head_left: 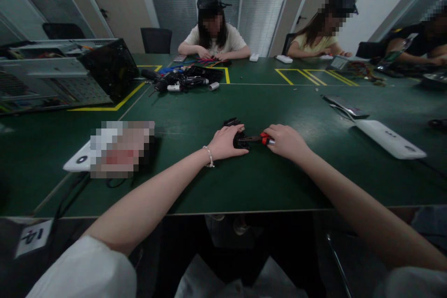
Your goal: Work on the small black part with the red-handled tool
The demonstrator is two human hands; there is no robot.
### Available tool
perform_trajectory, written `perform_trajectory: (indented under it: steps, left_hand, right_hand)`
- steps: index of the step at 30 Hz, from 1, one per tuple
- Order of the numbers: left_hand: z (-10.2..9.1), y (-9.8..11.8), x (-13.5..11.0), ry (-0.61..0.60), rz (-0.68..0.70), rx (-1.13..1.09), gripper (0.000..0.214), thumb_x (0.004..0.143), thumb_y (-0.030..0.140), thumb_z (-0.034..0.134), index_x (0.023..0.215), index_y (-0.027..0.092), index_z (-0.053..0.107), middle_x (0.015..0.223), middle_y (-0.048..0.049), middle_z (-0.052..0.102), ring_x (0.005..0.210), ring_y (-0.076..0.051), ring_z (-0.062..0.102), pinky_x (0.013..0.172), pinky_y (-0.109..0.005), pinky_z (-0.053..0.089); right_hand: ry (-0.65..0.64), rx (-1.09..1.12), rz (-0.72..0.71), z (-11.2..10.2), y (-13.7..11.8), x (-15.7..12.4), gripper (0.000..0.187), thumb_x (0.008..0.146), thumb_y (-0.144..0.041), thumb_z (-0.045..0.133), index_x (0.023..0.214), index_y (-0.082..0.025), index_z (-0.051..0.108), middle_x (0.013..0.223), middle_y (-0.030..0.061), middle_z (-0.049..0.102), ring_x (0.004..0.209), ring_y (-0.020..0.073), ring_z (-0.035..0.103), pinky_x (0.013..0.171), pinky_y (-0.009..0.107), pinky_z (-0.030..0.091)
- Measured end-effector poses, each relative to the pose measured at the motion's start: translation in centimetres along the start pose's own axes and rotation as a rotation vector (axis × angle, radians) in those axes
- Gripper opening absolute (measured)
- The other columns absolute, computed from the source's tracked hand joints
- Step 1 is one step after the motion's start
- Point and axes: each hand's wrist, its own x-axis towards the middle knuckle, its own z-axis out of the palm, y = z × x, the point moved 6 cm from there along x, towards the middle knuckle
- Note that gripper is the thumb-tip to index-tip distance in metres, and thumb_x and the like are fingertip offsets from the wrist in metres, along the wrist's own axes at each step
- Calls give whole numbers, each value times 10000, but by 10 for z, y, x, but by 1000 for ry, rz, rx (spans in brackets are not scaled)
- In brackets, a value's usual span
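Note:
My left hand (225, 143) is closed round a small black part (240, 140) on the green table, thumb on the near side and fingers on the far side. What the part is cannot be made out, since my fingers cover much of it. My right hand (288, 142) grips red-handled pliers (263, 138), whose narrow metal jaws point left and reach the black part. A further dark piece (231, 122) shows just beyond my left fingers.
An opened computer case (52, 74) stands at the left. Behind my hands lie a drill (162, 83) and a heap of black cables (195, 77). White power banks (389, 138) (77, 160) flank me. Co-workers (214, 32) sit across the table (195, 191).

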Motion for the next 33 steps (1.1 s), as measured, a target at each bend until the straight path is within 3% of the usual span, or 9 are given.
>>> perform_trajectory:
  steps: [9, 19, 33]
  left_hand:
    - [-1, 1, -1, -20, -5, -8, 750, 695, 508, 670, 1329, 211, 399, 1326, -83, 510, 1247, -316, 423, 1005, -480, 360]
    - [-1, 2, -1, -21, -7, 10, 730, 697, 501, 669, 1318, 219, 408, 1329, -78, 505, 1249, -313, 422, 1011, -469, 359]
    - [-1, 2, -1, -28, -11, 0, 734, 697, 500, 671, 1320, 218, 404, 1326, -78, 509, 1249, -311, 420, 1004, -479, 364]
  right_hand:
    - [59, -73, -44, -6, -4, -1, 267, 791, -219, 486, 986, -113, 636, 988, 138, 596, 808, 222, 531, 679, 331, 363]
    - [-2, 39, 20, 1, 2, 0, 275, 792, -231, 503, 1003, -126, 644, 971, 106, 599, 744, 183, 544, 662, 301, 389]
    - [28, -45, -15, -3, -2, 0, 271, 796, -225, 492, 991, -117, 646, 951, 127, 599, 808, 220, 546, 688, 328, 370]
